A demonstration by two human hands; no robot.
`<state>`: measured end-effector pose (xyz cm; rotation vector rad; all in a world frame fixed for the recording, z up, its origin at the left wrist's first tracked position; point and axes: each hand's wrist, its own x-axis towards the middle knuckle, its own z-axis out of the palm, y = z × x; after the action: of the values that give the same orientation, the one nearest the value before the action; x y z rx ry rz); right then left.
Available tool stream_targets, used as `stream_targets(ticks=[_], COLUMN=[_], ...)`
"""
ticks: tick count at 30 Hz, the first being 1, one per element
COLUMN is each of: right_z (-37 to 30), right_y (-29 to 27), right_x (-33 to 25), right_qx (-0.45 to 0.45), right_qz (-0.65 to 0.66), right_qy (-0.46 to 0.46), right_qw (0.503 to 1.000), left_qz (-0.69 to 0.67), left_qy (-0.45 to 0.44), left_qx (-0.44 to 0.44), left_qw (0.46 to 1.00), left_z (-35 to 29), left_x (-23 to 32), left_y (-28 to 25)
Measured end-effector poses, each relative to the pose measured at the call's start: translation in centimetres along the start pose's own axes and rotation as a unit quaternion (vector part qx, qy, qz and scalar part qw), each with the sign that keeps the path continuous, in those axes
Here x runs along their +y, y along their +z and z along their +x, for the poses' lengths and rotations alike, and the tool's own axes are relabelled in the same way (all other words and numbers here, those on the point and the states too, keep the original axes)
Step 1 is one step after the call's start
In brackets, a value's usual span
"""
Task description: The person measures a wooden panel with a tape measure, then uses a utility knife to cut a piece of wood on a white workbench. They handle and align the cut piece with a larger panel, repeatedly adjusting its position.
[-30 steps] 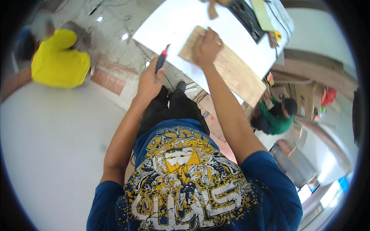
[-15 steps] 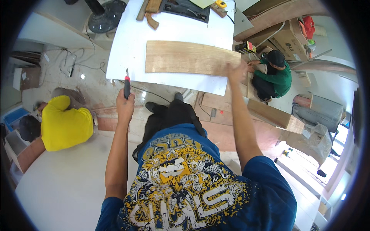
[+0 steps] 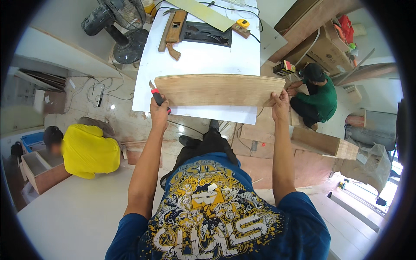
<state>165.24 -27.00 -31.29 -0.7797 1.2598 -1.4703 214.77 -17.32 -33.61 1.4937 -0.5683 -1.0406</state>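
A: Hands?
B: Left hand (image 3: 159, 113) closed round the utility knife (image 3: 156, 95), blade out, aimed far-left. Can't tell if it also grips the wooden board (image 3: 221, 90). Right hand (image 3: 281, 101) pinches the board's right end, thumb over its face.
A: Handling?
B: I'd hold both ends level, blade clear of wood and fingers.
A: Board position?
B: Between hands, over the white table's (image 3: 216, 61) near half.

One knife (image 3: 156, 95), one hammer (image 3: 165, 35), one fan (image 3: 118, 35), one tape measure (image 3: 242, 23).
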Motion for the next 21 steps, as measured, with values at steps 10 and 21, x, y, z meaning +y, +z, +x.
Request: stream_targets(ticks=[10, 21], right_z=[-0.3, 4.6], right_y=[1.0, -1.1], right_x=[-2.9, -0.8], right_qx=[-0.012, 0.018], right_qz=[-0.004, -0.180], right_qy=[-0.065, -0.020], right_qw=[0.998, 0.983], left_qz=[-0.121, 0.083], left_qy=[0.001, -0.034], left_qx=[0.070, 0.085], left_qw=[0.990, 0.992], left_z=[-2.1, -5.2], left_x=[1.3, 3.0], left_y=[0.3, 4.2])
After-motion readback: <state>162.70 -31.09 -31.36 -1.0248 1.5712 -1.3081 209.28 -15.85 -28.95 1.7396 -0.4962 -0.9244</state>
